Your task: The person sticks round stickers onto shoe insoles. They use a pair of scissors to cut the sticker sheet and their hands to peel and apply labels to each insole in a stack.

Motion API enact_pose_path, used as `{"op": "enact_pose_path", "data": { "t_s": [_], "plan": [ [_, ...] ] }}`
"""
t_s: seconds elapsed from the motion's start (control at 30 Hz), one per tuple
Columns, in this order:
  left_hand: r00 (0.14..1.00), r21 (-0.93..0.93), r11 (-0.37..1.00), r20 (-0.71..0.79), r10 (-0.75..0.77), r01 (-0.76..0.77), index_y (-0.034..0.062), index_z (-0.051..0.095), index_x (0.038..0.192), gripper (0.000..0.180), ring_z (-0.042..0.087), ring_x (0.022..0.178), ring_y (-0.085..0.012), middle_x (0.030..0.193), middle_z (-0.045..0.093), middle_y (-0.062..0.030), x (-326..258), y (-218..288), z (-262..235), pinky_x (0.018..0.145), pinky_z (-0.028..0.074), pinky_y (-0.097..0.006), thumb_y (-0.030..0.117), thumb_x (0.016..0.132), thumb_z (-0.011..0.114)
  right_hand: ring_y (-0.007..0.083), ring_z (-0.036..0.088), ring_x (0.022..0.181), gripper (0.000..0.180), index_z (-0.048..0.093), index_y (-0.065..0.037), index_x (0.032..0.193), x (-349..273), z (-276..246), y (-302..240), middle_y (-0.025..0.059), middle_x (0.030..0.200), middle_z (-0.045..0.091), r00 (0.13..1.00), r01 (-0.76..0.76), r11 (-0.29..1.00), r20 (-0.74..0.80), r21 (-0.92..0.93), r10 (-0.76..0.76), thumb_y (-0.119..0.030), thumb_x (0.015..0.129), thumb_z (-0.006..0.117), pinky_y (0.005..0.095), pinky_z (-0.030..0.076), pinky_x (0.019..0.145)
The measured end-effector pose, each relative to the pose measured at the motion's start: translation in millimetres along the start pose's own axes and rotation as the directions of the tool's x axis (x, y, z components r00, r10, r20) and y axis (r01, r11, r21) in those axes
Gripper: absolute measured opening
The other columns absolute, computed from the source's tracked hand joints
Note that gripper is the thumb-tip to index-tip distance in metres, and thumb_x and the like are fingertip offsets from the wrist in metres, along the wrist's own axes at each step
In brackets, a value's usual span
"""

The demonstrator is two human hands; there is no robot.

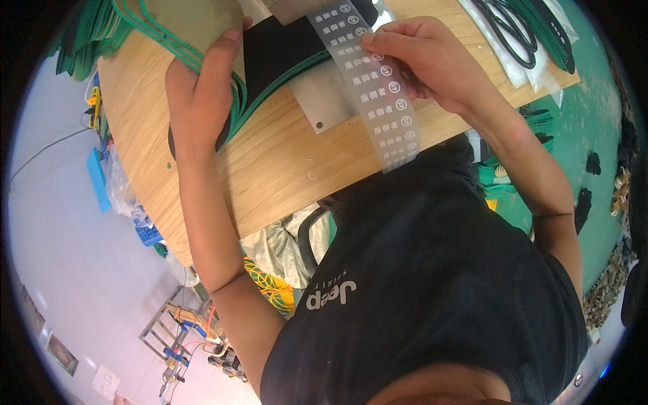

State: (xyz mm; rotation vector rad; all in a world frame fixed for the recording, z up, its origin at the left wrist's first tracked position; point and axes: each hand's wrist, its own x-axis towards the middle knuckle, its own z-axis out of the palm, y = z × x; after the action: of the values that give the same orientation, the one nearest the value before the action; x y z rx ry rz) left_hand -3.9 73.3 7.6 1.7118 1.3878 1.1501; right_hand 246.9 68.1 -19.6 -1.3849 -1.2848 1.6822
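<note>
My left hand (202, 101) is closed around tan insole-shaped pieces (192, 23) with green edges, its thumb lying along their side. Just right of it, a black insole (273, 50) with layered green edges rests over a flat metal plate (324, 101). My right hand (432, 61) pinches a long translucent label strip (381, 108) between thumb and fingers. White printed marks repeat down the strip, which crosses the plate and hangs past the table's near edge. Part of the black insole is hidden beneath the strip and a metal piece (293, 8) at the top.
The wooden table (270, 182) spans the upper middle. A stack of green-edged pieces (91, 37) stands at its far left. Black cords (509, 30) and more green-edged pieces (550, 34) lie on plastic at the right. A metal frame (169, 331) stands at lower left.
</note>
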Motion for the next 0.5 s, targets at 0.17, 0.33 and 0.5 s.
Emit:
{"op": "enact_pose_path", "data": {
  "t_s": [0.17, 0.33, 0.5],
  "plan": [
    [1.0, -0.033, 0.999, 0.013, 0.024, -0.024, -0.0046, 0.067, 0.105, 0.032, 0.061, 0.096, -0.0181, 0.101, 0.069, -0.0103, 4, -5, 1, 0.089, 0.044, -0.029, 0.022, 0.091, 0.056, 0.0027, 0.048, 0.039, 0.025, 0.067, -0.004, 0.084, 2, -4, 4, 0.0005, 0.06, 0.062, 0.999, 0.003, 1.0, 0.033, 0.017, -0.004, -0.027, 0.093, 0.062, 0.0167, 0.028, 0.034],
    [0.999, -0.037, 0.999, 0.014, 0.034, -0.033, -0.0048, 0.067, 0.105, 0.033, 0.061, 0.096, -0.0183, 0.101, 0.07, -0.0112, 4, -11, 0, 0.089, 0.044, -0.03, 0.023, 0.091, 0.056, 0.0026, 0.049, 0.04, 0.024, 0.067, -0.004, 0.084, -1, 1, 3, -0.0003, 0.061, 0.062, 1.0, -0.026, 0.999, -0.002, 0.038, 0.026, -0.026, 0.093, 0.062, 0.0161, 0.029, 0.034],
    [1.0, -0.014, 1.0, 0.002, 0.022, -0.022, -0.0042, 0.067, 0.105, 0.033, 0.061, 0.096, -0.018, 0.1, 0.07, -0.011, 2, -6, 1, 0.089, 0.044, -0.029, 0.024, 0.091, 0.056, 0.0024, 0.048, 0.04, 0.024, 0.067, -0.004, 0.082, -1, -1, 6, -0.0006, 0.061, 0.062, 1.0, -0.011, 0.999, 0.029, 0.048, 0.009, -0.025, 0.092, 0.062, 0.0164, 0.028, 0.034]
  ]
}}
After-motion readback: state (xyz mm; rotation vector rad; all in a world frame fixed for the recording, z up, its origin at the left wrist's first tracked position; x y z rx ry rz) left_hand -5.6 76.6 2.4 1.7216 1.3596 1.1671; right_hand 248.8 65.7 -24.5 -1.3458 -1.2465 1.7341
